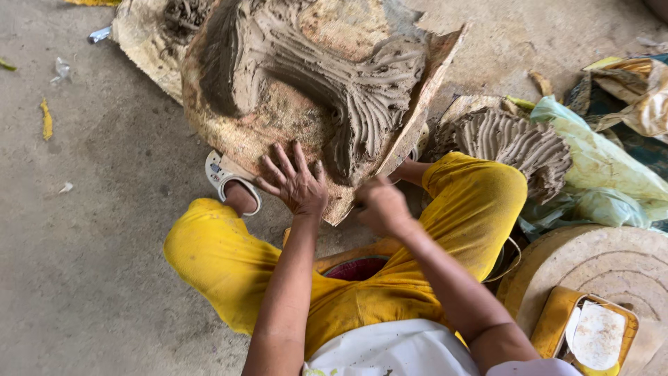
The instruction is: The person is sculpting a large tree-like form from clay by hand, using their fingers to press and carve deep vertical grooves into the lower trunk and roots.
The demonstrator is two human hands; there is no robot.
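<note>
My left hand (296,184) lies open, fingers spread, steadying the clay mass (313,83) at centre frame. My right hand (379,205) (curled closed) pinches its lower edge.

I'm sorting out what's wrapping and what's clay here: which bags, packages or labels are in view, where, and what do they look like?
Pale green plastic bag: right of the yellow-clad knee, crumpled, translucent.
Crumpled tan and yellow wrapping: far right edge, above the green bag.
Small clear wrapper scraps: on the concrete floor, upper left.
No labels, signs or screens can be made out.
</note>
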